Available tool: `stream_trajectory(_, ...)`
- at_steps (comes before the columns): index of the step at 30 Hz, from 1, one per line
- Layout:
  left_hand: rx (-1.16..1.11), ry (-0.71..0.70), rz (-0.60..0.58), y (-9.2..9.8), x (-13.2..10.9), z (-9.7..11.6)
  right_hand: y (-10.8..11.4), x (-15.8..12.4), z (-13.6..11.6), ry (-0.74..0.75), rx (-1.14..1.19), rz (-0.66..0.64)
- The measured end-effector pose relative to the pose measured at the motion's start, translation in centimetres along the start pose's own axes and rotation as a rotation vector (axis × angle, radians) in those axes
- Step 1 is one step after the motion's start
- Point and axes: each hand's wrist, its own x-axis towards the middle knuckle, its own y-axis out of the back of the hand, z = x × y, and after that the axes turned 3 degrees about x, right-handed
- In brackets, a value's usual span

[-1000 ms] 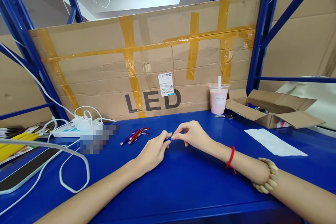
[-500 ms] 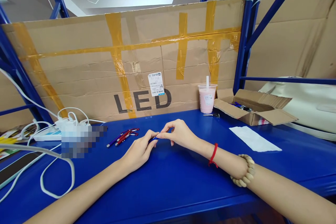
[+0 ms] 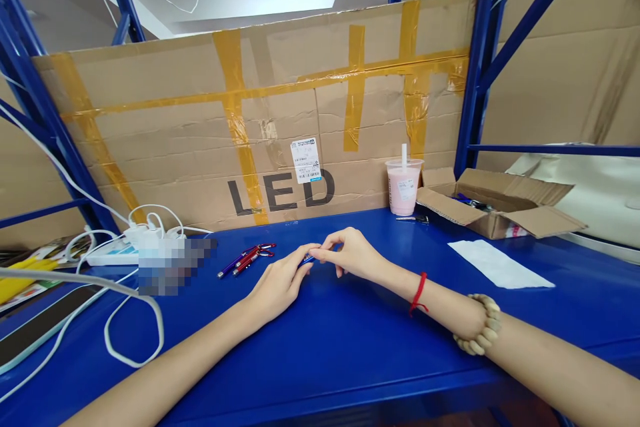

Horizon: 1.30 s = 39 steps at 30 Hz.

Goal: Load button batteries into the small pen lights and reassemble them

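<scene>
My left hand [image 3: 280, 283] is closed around a slim blue metal piece [image 3: 309, 259], of which only a short part shows between the fingers. At its far end, the thumb and forefinger of my right hand [image 3: 353, 253] are pinched together, touching it. What lies inside the right fingertips is mostly hidden. To the left of my hands, slim red metal key-ring lights [image 3: 247, 260] with red carabiner clips lie on the blue tabletop [image 3: 310, 360]. Beside them is a blue one [image 3: 231, 268] of similar shape.
A pink drink cup [image 3: 403, 190] with a straw stands at the back, a small key-like item [image 3: 413, 219] before it. To the right are an open cardboard box [image 3: 500, 203] and a white paper sheet [image 3: 500, 263]. White cables [image 3: 159, 327], a power strip [image 3: 107, 253] and a phone [image 3: 45, 323] lie left.
The camera view has turned slightly left, so everything appears shifted to the right. Both hands stay together on the blue piece, with almost no change in their grip.
</scene>
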Motion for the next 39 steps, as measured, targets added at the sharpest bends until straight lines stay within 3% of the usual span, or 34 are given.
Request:
stream_trajectory(7, 0.006, -0.022, 0.022, -0.2, 0.1, -0.2, -0.5, 0.4, 1.1, -0.042, 0.027, -0.030)
stream_trajectory(17, -0.023, 0.115, 0.030, -0.2, 0.2, -0.6, -0.7, 0.2, 0.4, -0.075, 0.022, -0.068)
stream_trajectory(31, 0.031, 0.163, 0.032, 0.0, -0.1, -0.3, -0.8, 0.4, 0.9, -0.020, -0.004, -0.104)
stream_trajectory(35, 0.033, 0.162, 0.013, 0.2, -0.1, -0.2, -0.7, 0.3, 1.2, 0.045, -0.102, -0.119)
stream_trajectory(39, 0.013, 0.135, 0.018, 0.2, -0.1, -0.1, -0.3, 0.1, 1.0, 0.153, -0.372, -0.044)
